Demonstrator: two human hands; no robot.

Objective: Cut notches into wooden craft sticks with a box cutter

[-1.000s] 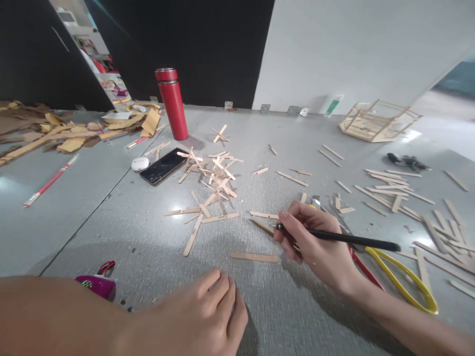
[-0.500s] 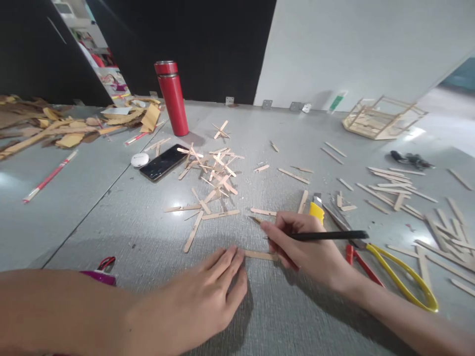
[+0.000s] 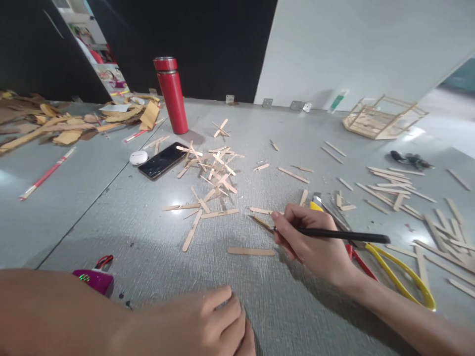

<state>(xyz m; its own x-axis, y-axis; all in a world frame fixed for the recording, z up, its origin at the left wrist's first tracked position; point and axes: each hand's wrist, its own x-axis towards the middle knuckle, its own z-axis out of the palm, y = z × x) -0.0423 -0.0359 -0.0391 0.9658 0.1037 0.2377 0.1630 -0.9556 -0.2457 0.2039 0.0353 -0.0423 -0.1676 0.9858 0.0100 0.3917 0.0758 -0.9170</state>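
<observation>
My right hand is closed round a thin black pen, gripped near its tip, with the tip close to a wooden craft stick on the grey floor. A single flat craft stick lies just left of that hand. My left hand rests at the bottom of the view with its fingers curled under, apart from the stick; nothing shows in it.
A pile of glued stick crosses lies ahead, beside a black phone, a white earbud case and a red flask. Yellow-handled scissors, a yellow knife, loose sticks and a stick frame sit right. A magenta device lies left.
My left hand, which had reached forward to touch the single stick half a second ago, has drawn back toward me and curled. My right hand lifted slightly off that stick.
</observation>
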